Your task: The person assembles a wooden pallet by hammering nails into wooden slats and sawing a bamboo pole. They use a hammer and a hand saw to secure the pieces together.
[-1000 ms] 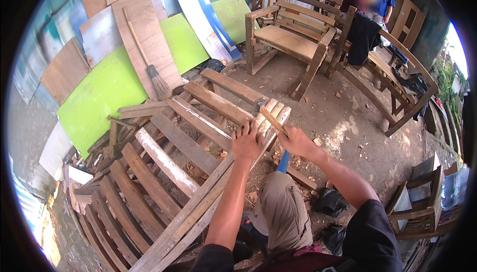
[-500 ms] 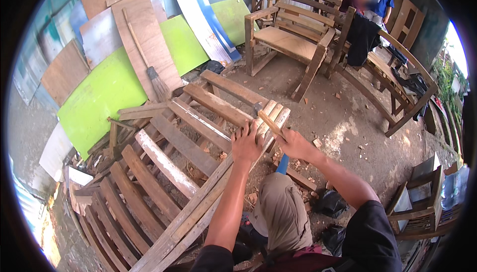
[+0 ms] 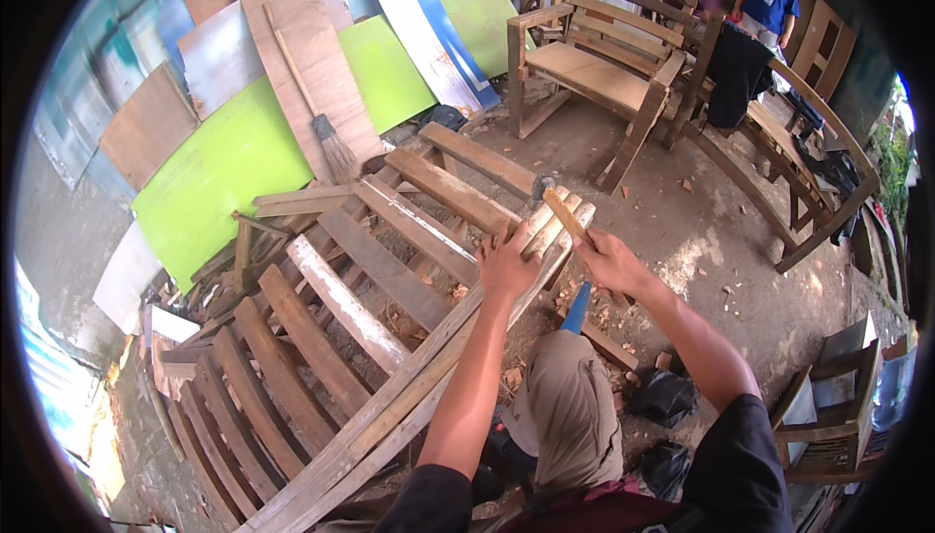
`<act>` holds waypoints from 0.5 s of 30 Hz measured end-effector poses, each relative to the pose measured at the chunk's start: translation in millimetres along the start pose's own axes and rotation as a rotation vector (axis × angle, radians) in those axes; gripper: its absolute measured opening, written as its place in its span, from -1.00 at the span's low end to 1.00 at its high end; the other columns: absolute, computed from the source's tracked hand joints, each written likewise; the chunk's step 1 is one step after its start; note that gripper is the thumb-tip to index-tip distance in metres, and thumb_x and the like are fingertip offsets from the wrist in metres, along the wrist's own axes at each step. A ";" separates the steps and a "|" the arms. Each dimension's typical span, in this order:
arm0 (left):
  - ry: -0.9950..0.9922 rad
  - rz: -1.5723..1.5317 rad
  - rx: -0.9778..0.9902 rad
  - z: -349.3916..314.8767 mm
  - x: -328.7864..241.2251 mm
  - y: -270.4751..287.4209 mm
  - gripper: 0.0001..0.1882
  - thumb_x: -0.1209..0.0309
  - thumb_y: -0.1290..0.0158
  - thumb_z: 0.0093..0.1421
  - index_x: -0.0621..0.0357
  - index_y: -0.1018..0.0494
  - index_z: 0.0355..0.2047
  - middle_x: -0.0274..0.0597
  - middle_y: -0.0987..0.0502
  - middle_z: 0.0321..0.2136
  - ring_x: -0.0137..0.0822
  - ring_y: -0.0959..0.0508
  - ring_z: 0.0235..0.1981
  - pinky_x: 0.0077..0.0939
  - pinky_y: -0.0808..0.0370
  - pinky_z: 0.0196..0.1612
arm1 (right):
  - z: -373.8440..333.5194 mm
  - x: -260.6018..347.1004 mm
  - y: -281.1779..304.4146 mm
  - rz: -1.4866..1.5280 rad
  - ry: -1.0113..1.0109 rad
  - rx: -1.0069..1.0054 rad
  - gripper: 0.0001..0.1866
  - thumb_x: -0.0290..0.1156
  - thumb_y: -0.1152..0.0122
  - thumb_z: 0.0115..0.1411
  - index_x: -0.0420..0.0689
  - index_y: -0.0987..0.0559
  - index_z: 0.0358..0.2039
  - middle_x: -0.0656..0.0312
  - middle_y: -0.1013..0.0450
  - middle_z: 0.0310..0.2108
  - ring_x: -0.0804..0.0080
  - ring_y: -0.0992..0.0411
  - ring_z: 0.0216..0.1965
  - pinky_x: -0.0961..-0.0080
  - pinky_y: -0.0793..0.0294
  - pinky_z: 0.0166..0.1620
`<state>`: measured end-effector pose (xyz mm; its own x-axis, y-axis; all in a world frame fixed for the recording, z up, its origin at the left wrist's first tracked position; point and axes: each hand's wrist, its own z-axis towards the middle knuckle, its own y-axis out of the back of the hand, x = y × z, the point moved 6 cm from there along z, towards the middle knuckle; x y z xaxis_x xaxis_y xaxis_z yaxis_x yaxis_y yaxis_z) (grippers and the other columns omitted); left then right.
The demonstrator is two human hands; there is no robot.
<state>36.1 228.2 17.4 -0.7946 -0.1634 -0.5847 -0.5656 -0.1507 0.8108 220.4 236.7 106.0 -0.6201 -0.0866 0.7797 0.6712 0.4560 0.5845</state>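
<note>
My right hand [image 3: 614, 262] is closed around the wooden handle of a hammer [image 3: 567, 213]. The hammer's dark head lies over the far end of a slatted wooden frame [image 3: 385, 270]. Just left of it, my left hand [image 3: 506, 265] straddles a wooden rail [image 3: 438, 338], fingers bent over one side and thumb on the other. Several long rails run side by side under that hand toward the lower left. Any small piece under the hammer head or fingertips is too small to make out. A blue tapered object [image 3: 577, 309] stands out beside my covered knee.
Slatted wooden benches [image 3: 594, 65] stand beyond, one with dark cloth [image 3: 737, 80] over it. Two people are at the back right. Boards and a broom [image 3: 331, 143] lean against the left wall. Wood chips and black plastic bags [image 3: 662, 397] lie on the ground.
The whole view has shifted slightly, with the scene moving right and up. Both hands keep nearly the same place on the frame, and the hammer has moved only a little.
</note>
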 end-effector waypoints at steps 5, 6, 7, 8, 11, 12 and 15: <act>-0.001 -0.039 -0.022 -2.5 -6.1 -3.3 -0.23 0.13 -0.19 0.14 -0.29 -0.30 0.39 -0.23 -0.18 0.46 0.16 -0.18 0.41 0.09 0.00 0.46 | -4.3 -14.4 -7.9 -0.229 0.239 -0.209 -0.58 -0.14 0.00 0.47 -0.33 -0.43 -0.29 -0.21 -0.48 -0.53 -0.16 -0.55 -0.46 0.01 -0.46 -0.36; 0.010 -0.036 -0.028 -1.9 -2.2 -3.2 -0.24 0.13 -0.19 0.13 -0.28 -0.31 0.38 -0.23 -0.19 0.46 0.16 -0.19 0.41 0.09 -0.01 0.46 | -4.6 -11.7 -10.2 -0.216 0.213 -0.167 -0.58 -0.15 0.00 0.47 -0.33 -0.42 -0.30 -0.23 -0.48 -0.52 -0.22 -0.54 -0.42 -0.01 -0.45 -0.33; 0.016 -0.034 -0.038 -0.2 -0.4 -1.6 -0.25 0.13 -0.19 0.13 -0.27 -0.33 0.37 -0.24 -0.20 0.45 0.15 -0.19 0.41 0.09 -0.01 0.46 | -5.9 -2.2 -7.5 -0.206 0.188 -0.130 -0.58 -0.15 0.00 0.46 -0.34 -0.42 -0.30 -0.25 -0.48 -0.50 -0.28 -0.52 -0.39 -0.04 -0.44 -0.30; 0.018 -0.031 -0.045 -0.2 1.8 -0.4 -0.26 0.14 -0.19 0.13 -0.26 -0.34 0.37 -0.24 -0.21 0.45 0.15 -0.19 0.41 0.08 -0.01 0.46 | -6.1 3.4 -8.0 -0.195 0.164 -0.093 -0.57 -0.15 -0.01 0.46 -0.35 -0.42 -0.30 -0.28 -0.47 -0.49 -0.35 -0.51 -0.35 -0.07 -0.44 -0.27; 0.022 -0.045 -0.057 -0.4 0.3 -0.8 -0.28 0.11 -0.21 0.13 -0.27 -0.37 0.34 -0.27 -0.23 0.44 0.13 -0.18 0.42 0.10 -0.01 0.46 | -9.4 11.2 -2.2 -0.133 0.231 -0.224 -0.58 -0.15 -0.01 0.47 -0.35 -0.41 -0.28 -0.28 -0.47 -0.50 -0.33 -0.52 -0.34 -0.06 -0.43 -0.28; 0.028 -0.053 -0.061 0.4 0.3 -1.5 -0.29 0.09 -0.23 0.13 -0.29 -0.39 0.33 -0.28 -0.23 0.44 0.13 -0.17 0.43 0.12 0.00 0.46 | -6.4 5.3 -4.0 -0.188 0.269 -0.194 -0.58 -0.15 0.00 0.47 -0.34 -0.40 -0.27 -0.27 -0.47 -0.50 -0.33 -0.51 -0.35 -0.06 -0.43 -0.28; 0.027 -0.049 -0.040 -1.7 -6.3 0.3 -0.28 0.13 -0.20 0.12 -0.29 -0.37 0.34 -0.29 -0.22 0.44 0.12 -0.18 0.42 0.09 0.00 0.46 | 1.0 -11.2 -2.6 -0.251 0.301 -0.159 -0.60 -0.16 0.00 0.47 -0.33 -0.39 -0.25 -0.26 -0.46 -0.52 -0.33 -0.51 -0.38 -0.06 -0.41 -0.30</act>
<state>41.3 227.5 21.2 -0.7595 -0.1806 -0.6250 -0.5943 -0.1980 0.7795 225.2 237.4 95.5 -0.6422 -0.4432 0.6255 0.5829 0.2477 0.7739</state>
